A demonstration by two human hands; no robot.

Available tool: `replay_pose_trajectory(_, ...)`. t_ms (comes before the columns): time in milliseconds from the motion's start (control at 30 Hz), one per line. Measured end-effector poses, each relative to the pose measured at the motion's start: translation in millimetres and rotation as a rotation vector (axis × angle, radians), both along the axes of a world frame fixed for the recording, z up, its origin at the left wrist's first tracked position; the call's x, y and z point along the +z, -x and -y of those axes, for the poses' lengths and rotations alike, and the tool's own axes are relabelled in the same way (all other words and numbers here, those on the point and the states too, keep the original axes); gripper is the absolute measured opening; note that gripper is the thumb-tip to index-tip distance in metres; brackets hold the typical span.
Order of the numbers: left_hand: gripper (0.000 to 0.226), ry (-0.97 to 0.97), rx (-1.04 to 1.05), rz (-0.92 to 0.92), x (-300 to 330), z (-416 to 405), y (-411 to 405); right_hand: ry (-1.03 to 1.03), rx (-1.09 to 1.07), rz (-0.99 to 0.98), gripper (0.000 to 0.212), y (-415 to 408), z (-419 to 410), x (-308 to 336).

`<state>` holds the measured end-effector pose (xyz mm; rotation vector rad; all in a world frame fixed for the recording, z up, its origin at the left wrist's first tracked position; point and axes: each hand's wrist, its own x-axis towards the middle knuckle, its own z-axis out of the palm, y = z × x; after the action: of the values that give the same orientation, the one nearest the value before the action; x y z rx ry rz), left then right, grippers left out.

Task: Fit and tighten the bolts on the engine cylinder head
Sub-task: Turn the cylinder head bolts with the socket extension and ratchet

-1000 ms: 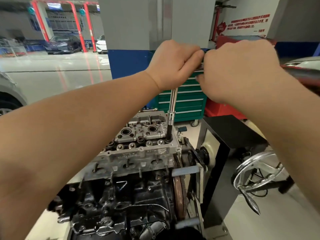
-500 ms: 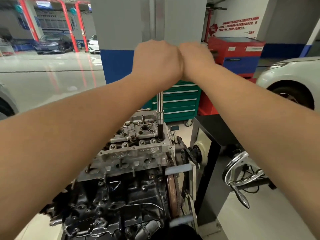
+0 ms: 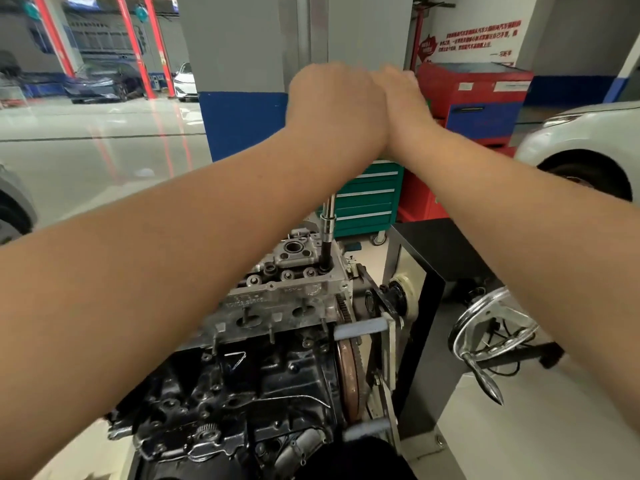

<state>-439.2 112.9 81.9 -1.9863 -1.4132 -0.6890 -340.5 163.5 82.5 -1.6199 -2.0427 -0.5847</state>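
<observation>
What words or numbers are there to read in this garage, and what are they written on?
None can be read for sure.
White wall sign: red Chinese writing, too blurred to read.
Red cabinet: two white labels, too small.
Cylinder head: raised cast letters on its side, too blurred.
Green tool chest: no writing shows.

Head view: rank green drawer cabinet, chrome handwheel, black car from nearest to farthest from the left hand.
From the left hand:
1. Green drawer cabinet, just below and behind the hand.
2. Chrome handwheel, lower right by the engine stand.
3. Black car, far left across the floor.
</observation>
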Motion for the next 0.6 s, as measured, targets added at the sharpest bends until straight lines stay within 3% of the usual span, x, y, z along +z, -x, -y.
replay_pose_trajectory(67, 0.016, -0.02, -0.03, 0.089, 1.1, -2.3, 1.5, -0.043, 0.128, -0.198, 0.028, 13.2, -7.7, -0.1)
replay_pose_trajectory(100, 0.019, -0.015, -0.018, 0.116, 2.4, -6.0, 7.8, -0.018, 0.116, -0.204, 0.028, 19.5, -8.8, -0.4)
replay_pose_trajectory(233, 0.025, -0.039, -0.025, 0.011, 0.4, -22.5, 30.9, 0.08, -0.084, 0.002, 0.02, 18.7, 7.1, 10.4)
replay_pose_trajectory(267, 0.028, -0.061, -0.128, 0.01, -1.0, -28.2, 35.6, 0.032, -0.157, 0.086, 0.014, 12.5, 15.7, 13.9)
replay_pose_trajectory(333, 0.035, -0.062, -0.424, 0.031, -4.4, -38.3, 43.5, -0.086, -0.284, 0.238, 0.034, 0.1, 31.6, 11.7)
replay_pose_trajectory(433, 0.037, -0.061, -0.691, 0.099, -7.0, -46.5, 43.0, -0.215, -0.264, 0.347, 0.046, -5.4, 59.7, 1.3)
replay_pose_trajectory(533, 0.039, -0.025, -0.576, 0.137, -7.2, -45.6, 37.0, -0.187, -0.35, 0.336, 0.048, -4.6, 50.0, -0.3)
replay_pose_trajectory(600, 0.036, -0.033, -0.331, 0.116, -3.2, -38.2, 30.0, -0.198, -0.312, 0.299, 0.041, -3.1, 34.0, 5.6)
